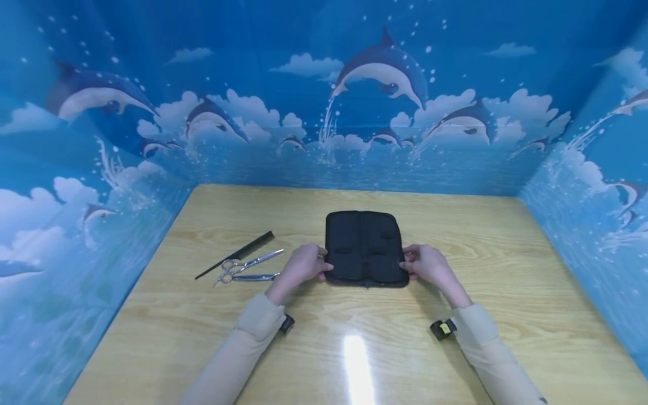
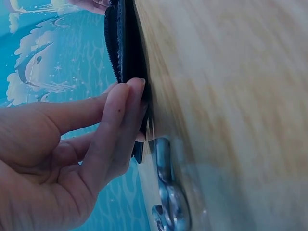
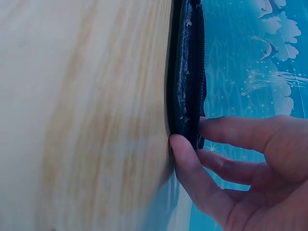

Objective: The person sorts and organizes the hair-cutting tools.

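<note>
A black zip case (image 1: 365, 247) lies opened flat on the wooden table, its dark loops facing up. My left hand (image 1: 305, 263) pinches its left edge; in the left wrist view the fingers of that hand (image 2: 91, 139) hold the zipped rim (image 2: 120, 43). At the right edge my right hand (image 1: 427, 263) pinches the case, and in the right wrist view thumb and fingers of the hand (image 3: 240, 168) grip the rim (image 3: 185, 72). Just left of my left hand are silver scissors (image 1: 253, 261) and a second silver pair (image 1: 253, 277), partly hidden by the hand.
A black comb (image 1: 248, 248) with a thin tail lies behind the scissors at the left of the table (image 1: 506, 270). Blue dolphin-print sheets (image 1: 304, 163) stand around the table's back and sides. Dark devices (image 1: 442, 329) are strapped at both wrists.
</note>
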`<state>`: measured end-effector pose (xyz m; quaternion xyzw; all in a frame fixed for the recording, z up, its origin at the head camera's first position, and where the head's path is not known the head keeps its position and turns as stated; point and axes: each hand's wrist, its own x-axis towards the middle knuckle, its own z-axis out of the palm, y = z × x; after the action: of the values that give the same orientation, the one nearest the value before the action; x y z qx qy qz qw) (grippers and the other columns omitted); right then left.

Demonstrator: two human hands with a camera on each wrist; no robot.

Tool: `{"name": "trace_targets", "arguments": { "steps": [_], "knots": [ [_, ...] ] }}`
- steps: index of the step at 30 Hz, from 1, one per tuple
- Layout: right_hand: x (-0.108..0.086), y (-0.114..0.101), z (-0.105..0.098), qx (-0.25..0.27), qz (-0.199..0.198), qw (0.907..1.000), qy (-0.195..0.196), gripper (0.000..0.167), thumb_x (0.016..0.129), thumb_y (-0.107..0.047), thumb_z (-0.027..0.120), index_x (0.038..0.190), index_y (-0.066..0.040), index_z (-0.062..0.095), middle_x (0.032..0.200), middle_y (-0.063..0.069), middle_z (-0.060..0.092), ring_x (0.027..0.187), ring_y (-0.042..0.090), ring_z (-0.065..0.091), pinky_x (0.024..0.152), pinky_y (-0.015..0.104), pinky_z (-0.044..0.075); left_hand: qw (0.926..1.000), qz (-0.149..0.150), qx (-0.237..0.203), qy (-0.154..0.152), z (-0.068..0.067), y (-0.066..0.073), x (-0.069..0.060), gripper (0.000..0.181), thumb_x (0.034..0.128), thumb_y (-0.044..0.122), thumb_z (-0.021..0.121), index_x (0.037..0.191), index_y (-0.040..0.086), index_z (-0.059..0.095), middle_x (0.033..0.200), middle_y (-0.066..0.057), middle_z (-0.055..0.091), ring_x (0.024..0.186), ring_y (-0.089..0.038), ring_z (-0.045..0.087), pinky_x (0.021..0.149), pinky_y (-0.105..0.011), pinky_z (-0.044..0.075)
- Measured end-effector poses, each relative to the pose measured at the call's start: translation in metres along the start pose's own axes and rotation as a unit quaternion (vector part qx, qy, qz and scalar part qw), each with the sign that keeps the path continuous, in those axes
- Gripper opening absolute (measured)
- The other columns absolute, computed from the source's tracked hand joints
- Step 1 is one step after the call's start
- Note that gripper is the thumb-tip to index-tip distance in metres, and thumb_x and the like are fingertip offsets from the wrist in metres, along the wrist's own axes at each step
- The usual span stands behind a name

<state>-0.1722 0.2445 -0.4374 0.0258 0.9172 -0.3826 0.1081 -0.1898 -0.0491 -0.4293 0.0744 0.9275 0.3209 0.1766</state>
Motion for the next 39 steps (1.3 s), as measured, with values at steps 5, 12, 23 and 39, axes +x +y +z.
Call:
{"name": "trace_targets", "arguments": {
  "steps": [5,12,23,39],
  "knots": [
    [0.000,-0.001,0.003,-0.007,-0.003,1.0000,-0.002,0.048,0.090,-0.004,0.073,0.132,0.012,0.056,0.101,0.020,0.066,0.064,0.013,0.068,0.061,0.028,0.061,0.9999,-0.005,-0.007,0.011,-0.001,-0.002,-0.003,0.054,0.0918,0.020,0.076,0.139,0.001,0.058,0.061,0.002,0.068,0.057,-0.011,0.068,0.099,-0.041,0.050],
    [0.000,-0.004,0.005,-0.014,0.002,0.9998,-0.011,0.051,0.090,-0.004,0.073,0.135,0.012,0.054,0.105,0.021,0.066,0.068,0.014,0.068,0.063,0.029,0.061,0.9995,-0.020,-0.016,0.019,-0.002,-0.003,-0.006,0.055,0.0898,0.018,0.078,0.139,0.002,0.059,0.072,0.000,0.071,0.057,-0.011,0.068,0.085,-0.035,0.055],
    [-0.006,-0.008,0.007,-0.036,-0.009,0.9991,-0.019,0.051,0.091,-0.005,0.072,0.136,0.011,0.054,0.105,0.019,0.065,0.067,0.014,0.067,0.064,0.030,0.058,0.9994,-0.024,-0.003,0.023,0.000,-0.006,-0.014,0.057,0.0897,0.020,0.078,0.140,0.003,0.058,0.067,0.004,0.067,0.056,-0.011,0.067,0.063,-0.026,0.049],
    [-0.015,-0.008,0.014,-0.010,-0.020,0.9994,-0.027,0.052,0.089,-0.002,0.072,0.136,0.012,0.053,0.110,0.023,0.065,0.072,0.016,0.068,0.064,0.029,0.061,0.9995,-0.007,0.003,0.032,0.000,-0.012,-0.025,0.056,0.0890,0.018,0.078,0.138,0.001,0.059,0.066,0.003,0.066,0.054,-0.010,0.066,0.061,-0.026,0.048]
  ]
}}
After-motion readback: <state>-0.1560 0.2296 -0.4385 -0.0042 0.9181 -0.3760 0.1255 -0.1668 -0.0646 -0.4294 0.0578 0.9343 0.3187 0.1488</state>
